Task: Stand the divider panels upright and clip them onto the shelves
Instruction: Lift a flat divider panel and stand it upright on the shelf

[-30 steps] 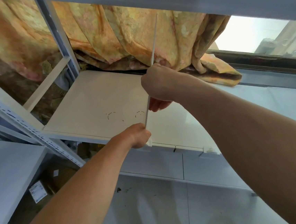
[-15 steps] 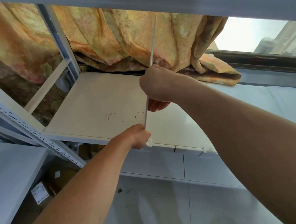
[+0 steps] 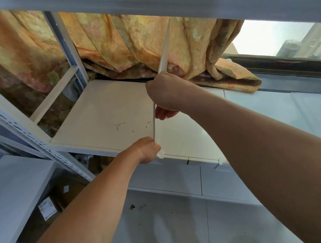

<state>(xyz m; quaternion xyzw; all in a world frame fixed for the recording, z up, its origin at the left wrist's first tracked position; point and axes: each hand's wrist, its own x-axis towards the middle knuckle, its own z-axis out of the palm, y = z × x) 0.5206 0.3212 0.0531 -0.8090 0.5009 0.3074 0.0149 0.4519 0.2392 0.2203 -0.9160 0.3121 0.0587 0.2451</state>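
Cream flat metal shelf point(image 3: 104, 115) as landmark: left hand point(image 3: 147, 149) pinches the thin white divider panel point(image 3: 163, 50) at the shelf's front lip (likely seating its clip). Right hand point(image 3: 164, 94), clamped mid-panel above the shelf, steadies it upright, edge-on.

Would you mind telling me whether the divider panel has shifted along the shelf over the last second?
No. The divider panel stands upright just right of the shelf's scuff marks, as before.

Shelf point(image 3: 104, 115) – smooth matt cream metal; divider panel point(image 3: 163, 50) likewise; curtain point(image 3: 128, 44) – crumpled orange cloth.
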